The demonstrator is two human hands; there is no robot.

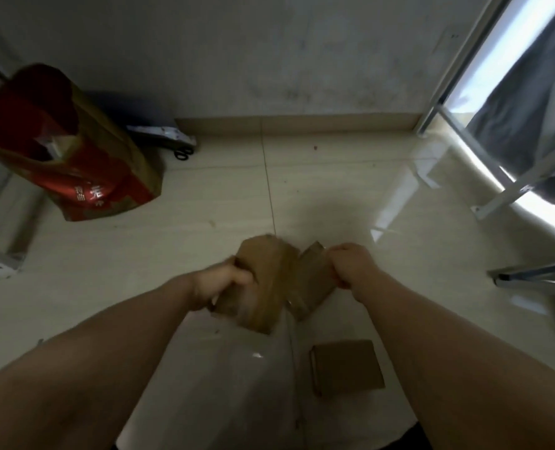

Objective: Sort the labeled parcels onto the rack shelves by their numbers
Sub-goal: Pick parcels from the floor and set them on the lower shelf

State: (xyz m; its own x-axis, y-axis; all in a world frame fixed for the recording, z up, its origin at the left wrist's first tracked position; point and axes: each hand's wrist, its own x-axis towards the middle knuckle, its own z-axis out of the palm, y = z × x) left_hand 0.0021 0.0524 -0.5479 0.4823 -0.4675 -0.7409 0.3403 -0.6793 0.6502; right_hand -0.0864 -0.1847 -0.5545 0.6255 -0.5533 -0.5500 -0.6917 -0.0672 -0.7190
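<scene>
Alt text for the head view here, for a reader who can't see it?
A person's left hand grips a larger cardboard parcel and the right hand a smaller parcel, held together above a tiled floor. A third parcel lies on the floor nearer the person; a red bag stands at left, a white rack frame at right.

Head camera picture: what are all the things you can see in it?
big box: 1, brown, held up at the middle
small box: 1, brown, held up just right of it
floor box: 1, brown, lying flat, lower right
bag: 1, red and gold, floor at left
scissors: 1, black, by the wall
rack: 1, white metal, right
floor: pale tiles
left hand: 1, grips big box
right hand: 1, grips small box
</scene>
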